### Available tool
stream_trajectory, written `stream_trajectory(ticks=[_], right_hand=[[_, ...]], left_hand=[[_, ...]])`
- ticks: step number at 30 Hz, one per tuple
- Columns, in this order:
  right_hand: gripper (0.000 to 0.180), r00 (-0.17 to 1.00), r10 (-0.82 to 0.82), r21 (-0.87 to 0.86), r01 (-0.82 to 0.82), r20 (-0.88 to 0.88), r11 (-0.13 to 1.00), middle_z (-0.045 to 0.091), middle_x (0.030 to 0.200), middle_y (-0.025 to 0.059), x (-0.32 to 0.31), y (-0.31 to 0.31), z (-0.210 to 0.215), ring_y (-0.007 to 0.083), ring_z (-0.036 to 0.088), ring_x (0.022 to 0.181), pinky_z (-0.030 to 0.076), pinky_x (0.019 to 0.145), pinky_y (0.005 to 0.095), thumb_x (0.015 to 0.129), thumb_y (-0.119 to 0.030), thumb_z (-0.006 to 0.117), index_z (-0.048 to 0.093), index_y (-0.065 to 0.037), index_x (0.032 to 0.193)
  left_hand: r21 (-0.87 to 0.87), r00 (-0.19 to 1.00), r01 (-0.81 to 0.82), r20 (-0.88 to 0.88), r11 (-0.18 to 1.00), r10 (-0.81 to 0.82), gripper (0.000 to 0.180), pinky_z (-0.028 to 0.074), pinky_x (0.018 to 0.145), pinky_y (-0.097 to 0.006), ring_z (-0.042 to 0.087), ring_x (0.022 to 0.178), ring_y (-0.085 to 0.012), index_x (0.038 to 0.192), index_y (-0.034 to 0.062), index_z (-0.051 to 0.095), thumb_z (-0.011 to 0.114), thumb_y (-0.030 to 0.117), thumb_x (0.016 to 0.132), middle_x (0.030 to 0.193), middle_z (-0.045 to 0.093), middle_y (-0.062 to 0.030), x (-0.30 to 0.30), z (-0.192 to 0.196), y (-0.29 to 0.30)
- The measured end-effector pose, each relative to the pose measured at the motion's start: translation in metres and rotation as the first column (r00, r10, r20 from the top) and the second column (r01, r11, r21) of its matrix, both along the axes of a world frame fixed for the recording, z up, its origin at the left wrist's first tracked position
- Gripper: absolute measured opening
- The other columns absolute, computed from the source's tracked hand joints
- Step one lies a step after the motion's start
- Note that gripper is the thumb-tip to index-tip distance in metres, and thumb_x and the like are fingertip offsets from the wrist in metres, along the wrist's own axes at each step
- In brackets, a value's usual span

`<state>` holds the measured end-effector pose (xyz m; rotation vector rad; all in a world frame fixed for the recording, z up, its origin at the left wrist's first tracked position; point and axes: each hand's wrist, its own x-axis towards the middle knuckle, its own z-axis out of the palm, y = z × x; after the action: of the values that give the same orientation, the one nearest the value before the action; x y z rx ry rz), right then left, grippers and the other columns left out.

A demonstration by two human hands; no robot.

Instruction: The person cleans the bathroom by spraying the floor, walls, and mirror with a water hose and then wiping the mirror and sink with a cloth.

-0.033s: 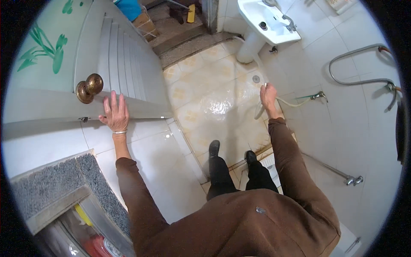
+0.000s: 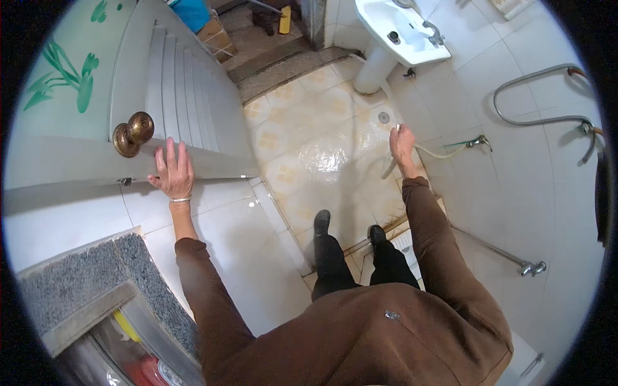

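Note:
My left hand [image 2: 172, 168] lies with spread fingers on the edge of the white louvred door [image 2: 193, 96], just below its brass knob [image 2: 134, 134]. It holds nothing, and a bracelet circles that wrist. My right hand [image 2: 402, 143] is closed around a pale hose [image 2: 444, 154] near its end. The hose runs from a small wall tap [image 2: 477, 141] to this hand, and a loop of it hangs below. Beneath the hands, the yellowish tiled floor [image 2: 302, 138] looks wet and shiny. Whether water is leaving the hose cannot be made out.
A white pedestal sink [image 2: 372, 67] stands ahead on the right, near a floor drain [image 2: 384, 118]. Beyond the doorway are stone steps [image 2: 270, 61]. A metal shower hose [image 2: 499, 103] hangs on the right wall. At lower left is a grey speckled ledge [image 2: 71, 276].
The view has shifted very slightly. Both hands keep their places, the left on the door and the right on the hose.

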<state>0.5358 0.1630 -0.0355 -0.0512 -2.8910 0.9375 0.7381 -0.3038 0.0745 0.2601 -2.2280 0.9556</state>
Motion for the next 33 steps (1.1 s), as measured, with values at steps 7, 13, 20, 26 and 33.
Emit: stream_trajectory(ticks=[7, 13, 20, 26, 33], right_hand=[[0.021, 0.994, 0.049, -0.041, -0.053, -0.095, 0.998, 0.055, 0.066, 0.0233, 0.018, -0.014, 0.003, 0.0407, 0.054, 0.065, 0.042, 0.059, 0.0454, 0.076, -0.016, 0.049, 0.049, 0.003, 0.085], [0.025, 1.000, -0.005, -0.087, 0.003, -0.029, 0.996, 0.055, 0.066, 0.0210, -0.003, -0.034, 0.008, 0.0381, 0.054, 0.064, 0.041, 0.060, 0.0435, 0.076, -0.018, 0.048, 0.050, 0.003, 0.089], [0.021, 0.992, 0.001, -0.061, -0.009, -0.123, 0.998, 0.055, 0.071, 0.0253, -0.048, -0.040, 0.007, 0.0414, 0.054, 0.070, 0.042, 0.064, 0.0475, 0.075, -0.017, 0.049, 0.050, 0.003, 0.083], [0.026, 0.999, 0.001, -0.055, -0.004, -0.049, 0.999, 0.056, 0.073, 0.0246, -0.046, -0.053, 0.012, 0.0407, 0.055, 0.071, 0.044, 0.064, 0.0461, 0.074, -0.017, 0.050, 0.052, 0.002, 0.091], [0.025, 0.996, 0.085, 0.004, -0.085, -0.019, 0.996, 0.056, 0.071, 0.0248, -0.046, -0.069, -0.007, 0.0411, 0.055, 0.070, 0.044, 0.064, 0.0454, 0.074, -0.017, 0.051, 0.050, 0.000, 0.092]], left_hand=[[-0.085, 0.998, -0.015, -0.059, 0.996, 0.010, 0.015, -0.008, 0.103, -0.046, 0.053, 0.096, -0.0120, 0.086, 0.0318, 0.062, 0.059, 0.022, 0.075, 0.101, 0.059, 0.0122, 0.001, -0.001, -0.005], [-0.079, 0.993, 0.029, -0.114, 0.996, -0.038, 0.014, -0.008, 0.103, -0.046, 0.054, 0.095, -0.0116, 0.083, 0.0315, 0.062, 0.059, 0.021, 0.075, 0.097, 0.060, 0.0124, -0.006, -0.004, -0.004], [-0.114, 0.996, -0.015, -0.088, 0.993, 0.005, 0.017, -0.008, 0.102, -0.046, 0.052, 0.097, -0.0098, 0.082, 0.0344, 0.061, 0.057, 0.020, 0.075, 0.096, 0.060, 0.0152, -0.005, -0.008, -0.006], [-0.097, 0.996, -0.024, -0.085, 0.995, 0.016, 0.018, -0.008, 0.102, -0.047, 0.053, 0.095, -0.0099, 0.083, 0.0353, 0.061, 0.056, 0.019, 0.077, 0.096, 0.061, 0.0157, -0.002, -0.011, -0.007], [-0.108, 0.993, 0.010, -0.113, 0.994, -0.022, 0.018, -0.007, 0.102, -0.046, 0.054, 0.093, -0.0097, 0.083, 0.0346, 0.062, 0.056, 0.019, 0.077, 0.094, 0.061, 0.0155, -0.005, -0.011, -0.006]])
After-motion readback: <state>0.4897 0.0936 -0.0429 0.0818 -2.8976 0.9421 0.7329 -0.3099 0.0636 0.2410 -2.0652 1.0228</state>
